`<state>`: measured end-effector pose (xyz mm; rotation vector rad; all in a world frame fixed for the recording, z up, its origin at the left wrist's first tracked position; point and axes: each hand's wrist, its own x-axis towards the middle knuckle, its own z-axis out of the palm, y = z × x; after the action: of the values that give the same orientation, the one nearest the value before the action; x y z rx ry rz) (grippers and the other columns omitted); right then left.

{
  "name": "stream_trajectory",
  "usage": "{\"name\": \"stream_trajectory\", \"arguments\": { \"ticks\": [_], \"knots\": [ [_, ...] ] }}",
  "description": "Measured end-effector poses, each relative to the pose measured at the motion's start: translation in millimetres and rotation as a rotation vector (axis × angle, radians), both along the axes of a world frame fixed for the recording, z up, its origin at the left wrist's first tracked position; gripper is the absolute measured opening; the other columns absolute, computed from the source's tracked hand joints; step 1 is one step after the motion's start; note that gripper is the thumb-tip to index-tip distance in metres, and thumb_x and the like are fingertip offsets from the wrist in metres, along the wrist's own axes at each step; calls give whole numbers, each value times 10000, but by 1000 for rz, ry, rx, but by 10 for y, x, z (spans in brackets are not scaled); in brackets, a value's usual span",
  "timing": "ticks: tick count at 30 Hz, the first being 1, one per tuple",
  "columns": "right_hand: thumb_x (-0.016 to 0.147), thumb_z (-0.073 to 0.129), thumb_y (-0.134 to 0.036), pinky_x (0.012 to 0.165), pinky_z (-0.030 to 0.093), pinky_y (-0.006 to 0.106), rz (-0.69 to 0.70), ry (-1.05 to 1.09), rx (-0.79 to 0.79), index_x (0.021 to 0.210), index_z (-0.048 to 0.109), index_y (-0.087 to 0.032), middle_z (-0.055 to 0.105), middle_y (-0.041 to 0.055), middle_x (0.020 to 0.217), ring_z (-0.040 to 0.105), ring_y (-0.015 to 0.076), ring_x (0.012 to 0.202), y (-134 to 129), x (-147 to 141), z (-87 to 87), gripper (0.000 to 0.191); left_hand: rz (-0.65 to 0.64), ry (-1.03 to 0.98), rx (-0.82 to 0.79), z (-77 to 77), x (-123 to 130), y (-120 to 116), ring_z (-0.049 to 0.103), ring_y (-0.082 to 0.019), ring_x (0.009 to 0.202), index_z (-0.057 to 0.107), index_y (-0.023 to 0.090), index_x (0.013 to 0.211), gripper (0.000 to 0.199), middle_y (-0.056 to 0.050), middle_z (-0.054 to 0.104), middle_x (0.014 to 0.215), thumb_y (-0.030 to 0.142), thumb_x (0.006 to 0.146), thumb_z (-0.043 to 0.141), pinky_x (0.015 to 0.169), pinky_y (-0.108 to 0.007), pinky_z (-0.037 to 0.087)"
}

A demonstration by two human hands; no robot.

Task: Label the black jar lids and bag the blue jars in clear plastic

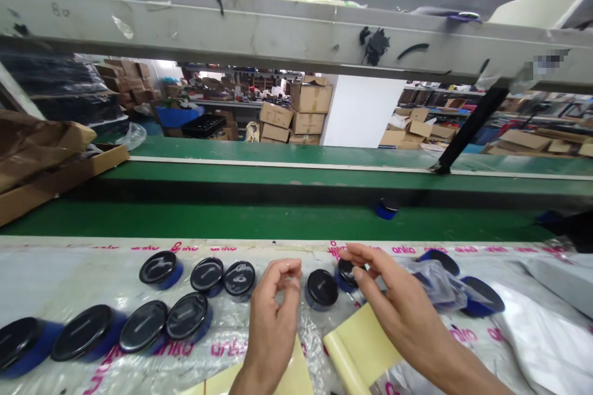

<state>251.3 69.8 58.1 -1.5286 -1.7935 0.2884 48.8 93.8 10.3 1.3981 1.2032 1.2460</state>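
The right hand (403,299) is partly covering a dark-lidded tub (345,273) by its fingertips. To that hand's right, a crumpled clear bag (433,281) is veiling a blue tub (445,307). Far to its left, the end tub (23,342) is running off the edge. Well beyond it, shelf goods (236,89) are blurring.

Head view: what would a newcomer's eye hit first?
Likely the blue jars with shiny black lids, in two rough rows beside the left hand, on pink-printed plastic. Next, the yellow sheet, bright below the right hand, whose fingertips are by another jar. Then the lone jar beyond, on the green surface.
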Motion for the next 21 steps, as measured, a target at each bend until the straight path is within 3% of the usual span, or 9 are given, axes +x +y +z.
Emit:
{"name": "stream_trajectory", "arguments": {
  "ticks": [3,6,9,11,16,18,21],
  "knots": [
    [1022,369,-222,887,548,417,99,-21,10,1403,444,-247,669,100,1237,632,251,1085,3,-25,-39,389,-54,-23,-19,0,-6,13,656,-199,1004,637,219,1067,245,-58,668,1136,393,956,505,918,-339,490],
    [914,343,-44,931,528,458,230,-295,133,1505,312,-194,658,123,1263,574,278,1186,-30,-105,-221,611,-38,-23,-32,-15,8,17,658,-200,1003,636,223,1069,245,-50,674,1129,409,945,537,918,-340,491],
    [759,360,49,951,501,531,237,-536,191,1479,362,-133,659,154,1265,539,330,1229,-75,-175,-396,742,-19,-5,-51,-17,19,15,653,-199,1005,637,225,1059,237,-41,677,1110,411,935,558,912,-331,484],
    [742,365,51,948,496,544,225,-545,181,1463,392,-122,670,156,1247,536,338,1225,-94,-180,-416,741,-34,2,-45,-8,23,6,650,-197,998,641,220,1042,220,-43,673,1108,389,938,546,895,-321,483],
    [976,374,-150,1032,448,499,142,-113,99,1461,426,-194,597,127,1360,506,286,1261,-91,-115,-125,489,-145,-13,68,41,34,-33,628,-166,915,647,209,945,170,-21,657,991,228,928,479,826,-274,469],
    [1017,441,-302,994,473,447,149,121,-64,1373,529,-235,619,103,1322,574,267,1171,-67,-115,26,373,-206,-16,112,66,46,-44,612,-160,888,639,205,869,190,-15,644,943,180,913,456,785,-259,458],
    [966,574,-446,811,514,338,261,419,-349,1170,660,-210,709,70,1079,645,236,958,-3,-142,207,323,-271,-8,167,107,76,-52,597,-158,889,613,201,784,216,-14,629,914,162,911,442,784,-253,443]
  ]
}}
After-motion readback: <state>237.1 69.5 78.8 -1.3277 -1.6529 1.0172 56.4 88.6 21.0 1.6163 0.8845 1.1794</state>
